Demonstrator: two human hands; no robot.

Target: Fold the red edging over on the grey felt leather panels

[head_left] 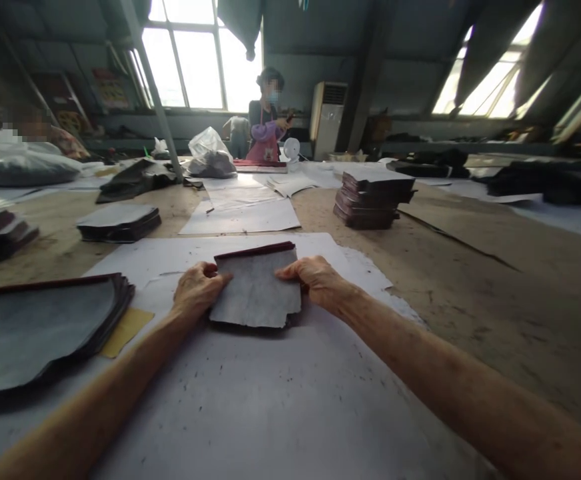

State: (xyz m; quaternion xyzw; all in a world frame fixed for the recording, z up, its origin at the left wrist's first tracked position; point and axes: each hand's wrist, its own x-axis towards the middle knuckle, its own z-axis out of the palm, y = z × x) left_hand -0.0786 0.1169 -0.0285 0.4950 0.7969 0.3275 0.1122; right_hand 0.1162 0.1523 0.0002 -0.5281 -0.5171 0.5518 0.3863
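A small stack of grey-faced fabric pieces (255, 290) with a dark red far edge is held just over white paper (250, 393). On its left side my left hand (199, 288) is closed, thumb on the top face. My right hand (318, 281) pinches the right side in the same way, with its other fingers hidden behind the pieces. The near right corner looks notched. Left of my left forearm lies a larger pile of grey pieces (45, 327) with a dark red edge, a yellow card (128, 331) partly under it.
Stacked dark red pieces (370, 200) stand at the right, and a low grey-topped stack (118, 222) at the left. Beyond are paper sheets (240, 213), a plastic bag (211, 155) and dark cloth (550, 180). A person in an apron (265, 137) stands across the table.
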